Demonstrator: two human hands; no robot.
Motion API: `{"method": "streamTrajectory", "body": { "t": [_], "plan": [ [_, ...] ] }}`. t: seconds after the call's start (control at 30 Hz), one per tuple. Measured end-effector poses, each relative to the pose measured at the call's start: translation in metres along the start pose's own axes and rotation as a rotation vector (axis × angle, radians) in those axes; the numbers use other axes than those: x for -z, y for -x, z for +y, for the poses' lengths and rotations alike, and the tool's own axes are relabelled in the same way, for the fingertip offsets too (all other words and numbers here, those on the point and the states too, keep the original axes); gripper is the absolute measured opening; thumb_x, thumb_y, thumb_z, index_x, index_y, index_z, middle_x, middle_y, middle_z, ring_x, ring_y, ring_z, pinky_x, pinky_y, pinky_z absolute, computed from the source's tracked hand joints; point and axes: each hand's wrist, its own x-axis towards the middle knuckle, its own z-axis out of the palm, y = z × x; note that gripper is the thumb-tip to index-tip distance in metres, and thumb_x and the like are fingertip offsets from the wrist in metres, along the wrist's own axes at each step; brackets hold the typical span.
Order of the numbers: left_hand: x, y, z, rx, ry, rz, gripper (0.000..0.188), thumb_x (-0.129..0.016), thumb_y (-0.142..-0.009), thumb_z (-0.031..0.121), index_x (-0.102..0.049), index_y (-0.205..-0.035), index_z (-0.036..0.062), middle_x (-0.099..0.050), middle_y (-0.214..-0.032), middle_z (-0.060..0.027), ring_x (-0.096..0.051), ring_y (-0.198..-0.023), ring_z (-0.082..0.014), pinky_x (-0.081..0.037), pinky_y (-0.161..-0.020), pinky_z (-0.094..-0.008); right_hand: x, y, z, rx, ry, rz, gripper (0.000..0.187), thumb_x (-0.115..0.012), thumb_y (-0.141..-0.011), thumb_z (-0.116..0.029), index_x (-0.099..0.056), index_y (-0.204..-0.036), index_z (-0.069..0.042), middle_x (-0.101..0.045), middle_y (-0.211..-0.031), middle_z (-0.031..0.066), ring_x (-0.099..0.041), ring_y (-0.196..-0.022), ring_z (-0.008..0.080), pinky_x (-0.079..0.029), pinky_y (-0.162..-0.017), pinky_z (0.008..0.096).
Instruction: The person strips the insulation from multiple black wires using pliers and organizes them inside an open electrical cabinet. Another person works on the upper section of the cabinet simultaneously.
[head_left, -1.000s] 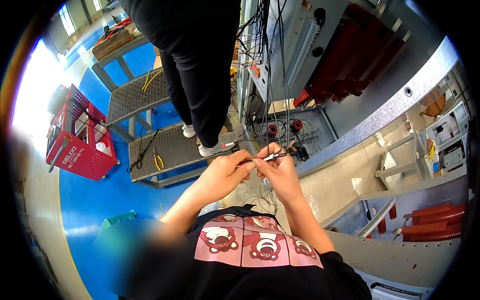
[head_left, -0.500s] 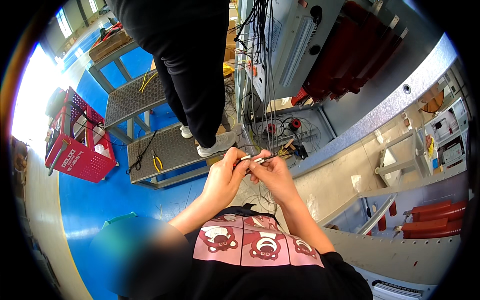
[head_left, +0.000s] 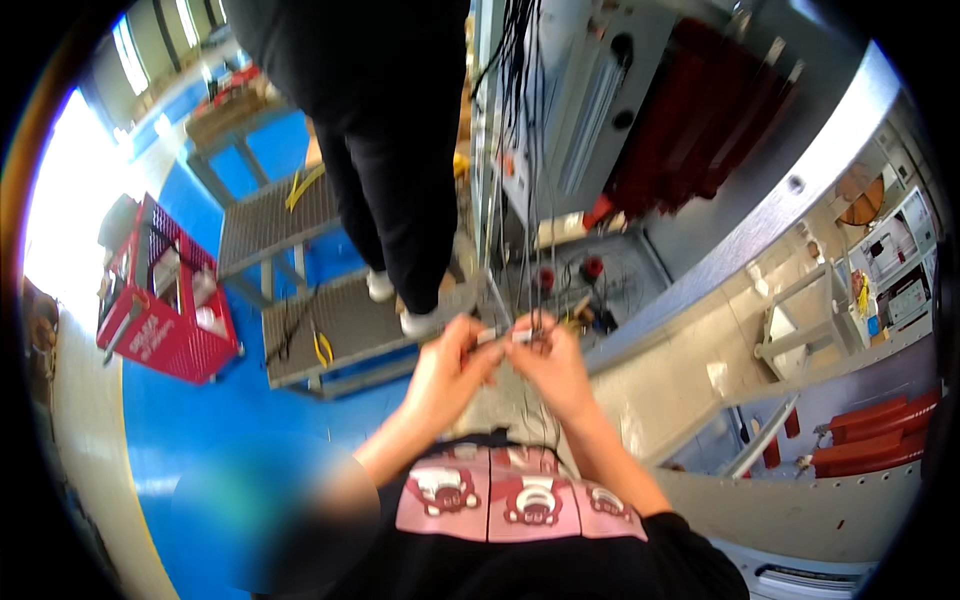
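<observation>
co-worker [head_left: 385, 150] cut off above waist, small item [head_left: 503, 335] between hands indistinct

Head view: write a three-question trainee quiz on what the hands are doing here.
1. True or false: both hands meet on the thin wires hanging in front of the grey cabinet.
2. What lies on the metal step left of the hands? A) yellow-handled pliers B) a hammer C) a cup
3. Fill in: the red basket stands on the ____ floor.

Key: 1 true: the left hand and right hand pinch a small pale piece between their fingertips at the wires. 2 A, the pliers. 3 blue.
</observation>
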Motion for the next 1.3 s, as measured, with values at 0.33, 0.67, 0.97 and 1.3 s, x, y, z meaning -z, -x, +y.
{"method": "streamTrajectory", "body": {
  "t": [0.33, 0.67, 0.97, 1.3],
  "plan": [
    [0.006, 0.004, 0.014, -0.091, -0.132, -0.043, 0.011, -0.062, -0.091, 0.007, -0.056, -0.094, 0.0, -0.067, -0.072, -0.0094, -0.064, -0.065, -0.0145, -0.048, -0.06, -0.0287, 0.008, -0.003, 0.003, -0.05, -0.206, -0.093, 0.005, -0.066, -0.091, -0.006, -0.065, -0.095, -0.005, -0.064, -0.079, -0.0006, -0.048, -0.061, 0.0051, -0.035, -0.053, 0.0213],
    [0.007, 0.02, 0.035, -0.138, -0.028, 0.003, 0.01, -0.062, -0.091, 0.005, -0.055, -0.092, -0.0015, -0.065, -0.073, -0.0067, -0.062, -0.069, -0.0089, -0.048, -0.062, -0.0241, 0.003, 0.007, -0.017, -0.028, -0.357, -0.125, 0.009, -0.066, -0.091, -0.005, -0.062, -0.099, -0.004, -0.063, -0.083, 0.0008, -0.047, -0.062, 0.0055, -0.033, -0.054, 0.0209],
    [0.008, 0.022, 0.022, -0.146, -0.041, 0.011, 0.01, -0.061, -0.091, 0.005, -0.053, -0.093, -0.0013, -0.064, -0.071, -0.0061, -0.061, -0.068, -0.0083, -0.048, -0.06, -0.0241, -0.003, 0.003, 0.021, 0.004, -0.124, -0.149, 0.018, -0.059, -0.098, -0.017, -0.066, -0.105, -0.002, -0.063, -0.084, 0.0, -0.055, -0.07, 0.0055, -0.045, -0.064, 0.0202],
    [0.015, 0.025, 0.047, -0.172, -0.084, -0.016, 0.012, -0.062, -0.091, 0.006, -0.053, -0.091, -0.0007, -0.064, -0.07, -0.0064, -0.06, -0.065, -0.0078, -0.046, -0.058, -0.0247, -0.001, 0.01, -0.028, 0.092, -0.17, -0.073, 0.012, -0.069, -0.09, -0.008, -0.065, -0.099, -0.001, -0.065, -0.084, 0.0009, -0.058, -0.07, 0.0068, -0.046, -0.062, 0.0208]
  ]
}}
